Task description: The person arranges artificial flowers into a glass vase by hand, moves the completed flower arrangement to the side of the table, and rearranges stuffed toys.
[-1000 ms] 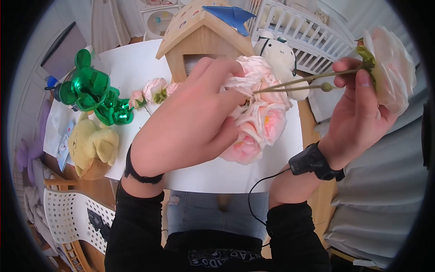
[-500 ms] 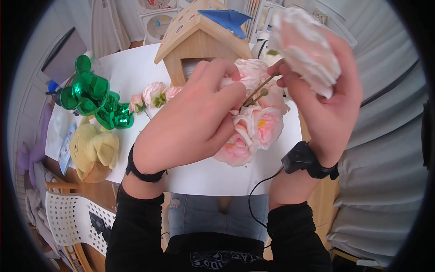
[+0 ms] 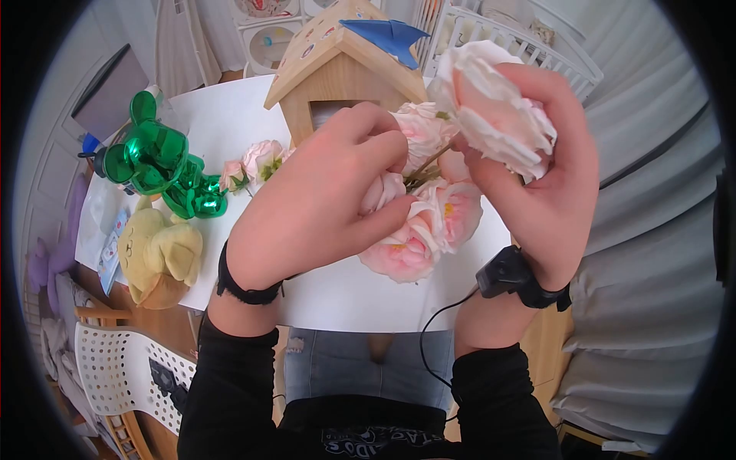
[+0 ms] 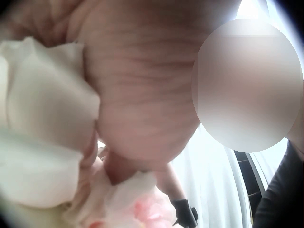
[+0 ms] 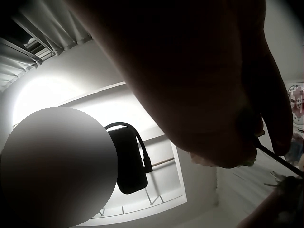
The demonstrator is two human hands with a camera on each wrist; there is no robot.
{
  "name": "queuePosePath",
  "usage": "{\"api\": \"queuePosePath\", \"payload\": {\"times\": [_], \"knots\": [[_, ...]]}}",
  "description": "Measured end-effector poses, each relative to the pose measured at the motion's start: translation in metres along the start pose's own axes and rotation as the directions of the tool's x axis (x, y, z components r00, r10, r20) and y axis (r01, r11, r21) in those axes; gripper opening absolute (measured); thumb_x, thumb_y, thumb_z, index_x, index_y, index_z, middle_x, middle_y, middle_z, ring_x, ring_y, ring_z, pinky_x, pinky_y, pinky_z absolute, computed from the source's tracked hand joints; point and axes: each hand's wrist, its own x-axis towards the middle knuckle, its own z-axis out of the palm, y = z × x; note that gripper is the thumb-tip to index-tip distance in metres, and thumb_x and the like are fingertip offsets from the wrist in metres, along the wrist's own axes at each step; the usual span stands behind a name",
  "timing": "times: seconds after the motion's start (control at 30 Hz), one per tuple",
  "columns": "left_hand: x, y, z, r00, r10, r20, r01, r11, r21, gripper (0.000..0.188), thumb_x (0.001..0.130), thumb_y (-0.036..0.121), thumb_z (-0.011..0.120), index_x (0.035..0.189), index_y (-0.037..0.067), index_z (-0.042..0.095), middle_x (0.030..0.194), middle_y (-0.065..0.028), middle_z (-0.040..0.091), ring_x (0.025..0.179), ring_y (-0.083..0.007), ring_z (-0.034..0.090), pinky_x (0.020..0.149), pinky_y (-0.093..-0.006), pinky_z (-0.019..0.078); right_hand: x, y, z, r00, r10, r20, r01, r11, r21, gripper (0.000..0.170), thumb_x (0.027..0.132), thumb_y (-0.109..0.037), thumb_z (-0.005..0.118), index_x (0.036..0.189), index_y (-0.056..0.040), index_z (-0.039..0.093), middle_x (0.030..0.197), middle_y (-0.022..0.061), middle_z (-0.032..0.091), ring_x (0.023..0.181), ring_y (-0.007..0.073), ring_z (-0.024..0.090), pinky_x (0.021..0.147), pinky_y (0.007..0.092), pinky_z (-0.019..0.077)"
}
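Observation:
My left hand [image 3: 314,192] grips a bunch of pink artificial flowers [image 3: 402,249] above the table, their heads spread out past its fingers. In the left wrist view, pale petals [image 4: 52,95] lie against the palm. A single large pale pink flower [image 3: 487,103] is held by my right hand [image 3: 548,184], its petals within the curled fingers and its stem [image 3: 435,161] slanting down into the bunch. The right wrist view shows that dark stem [image 5: 280,160] coming out by the thumb and fingers. The lower stems in the left hand are hidden behind it.
On the white table [image 3: 322,303] stand a wooden house [image 3: 345,73] with a blue piece on its roof, a shiny green bear figure [image 3: 165,161] and a yellow plush [image 3: 157,257]. Loose pink flowers [image 3: 262,159] lie left of the house. A cable [image 3: 429,330] hangs from the right wrist camera.
My right hand has swung left with the single flower, bringing its stem from a near-level position down into the bunch. My left hand stays around the bunch and has turned slightly.

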Motion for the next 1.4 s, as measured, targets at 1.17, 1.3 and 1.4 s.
{"api": "queuePosePath", "payload": {"times": [1.17,1.3,1.4], "knots": [[-0.001,-0.008,-0.005,0.999,0.021,0.046,-0.016,0.994,-0.109,0.044,0.086,0.008,0.076,0.13,0.002,0.072,0.133,-0.0186,0.068,0.115,-0.0409,0.069,0.099,-0.0461,0.057,0.003,0.0,-0.001,0.97,0.023,0.242,-0.04,0.997,0.066,0.025,0.094,-0.013,0.072,0.116,-0.0009,0.072,0.127,0.0158,0.067,0.109,0.0268,0.067,0.095,0.0362,0.053],[-0.001,-0.009,-0.005,1.0,0.011,0.027,-0.008,0.996,-0.088,0.051,0.084,0.013,0.084,0.132,0.002,0.071,0.134,-0.0177,0.068,0.115,-0.0407,0.07,0.099,-0.0451,0.0573,0.004,0.009,0.003,0.965,-0.018,0.263,-0.04,0.976,0.215,0.027,0.102,-0.021,0.063,0.115,0.0017,0.07,0.119,0.016,0.068,0.104,0.0261,0.066,0.092,0.0352,0.0519],[0.0,-0.01,-0.003,0.999,0.03,0.01,-0.029,0.995,-0.094,0.057,0.082,0.017,0.088,0.135,0.003,0.07,0.137,-0.0181,0.069,0.118,-0.042,0.069,0.1,-0.0458,0.0571,0.005,0.011,0.003,0.948,-0.068,0.31,0.01,0.983,0.184,0.025,0.097,-0.013,0.065,0.116,0.0019,0.072,0.115,0.0159,0.07,0.103,0.0276,0.068,0.093,0.0359,0.0527]]}}
